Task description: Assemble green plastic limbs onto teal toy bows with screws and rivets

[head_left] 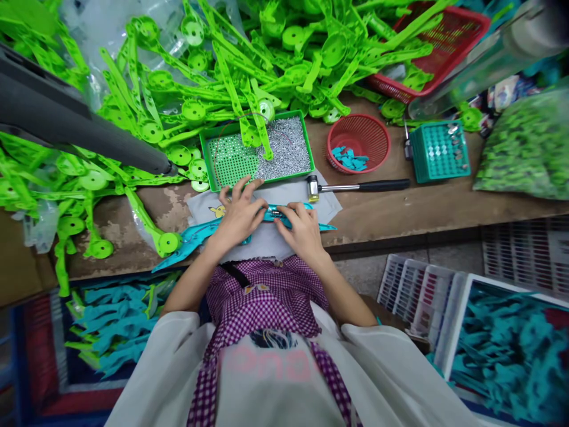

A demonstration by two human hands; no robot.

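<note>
A long blue plastic part lies across a grey cloth at the table's front edge. A small dark metal piece, perhaps a spring, sits in its middle between my hands. My left hand grips the part left of that piece, thumb pressed to it and some fingers raised. My right hand holds it from the right, thumb and fingertips closed at the metal piece. Just beyond them stands a green tray with many small metal pieces. A hammer lies beside my right hand.
Bright green plastic parts are heaped along the back and left. A red round basket holds blue pieces. Right of it are a teal box and a bag of green pieces. A dark pole slants in from the left. Crates of blue parts flank me.
</note>
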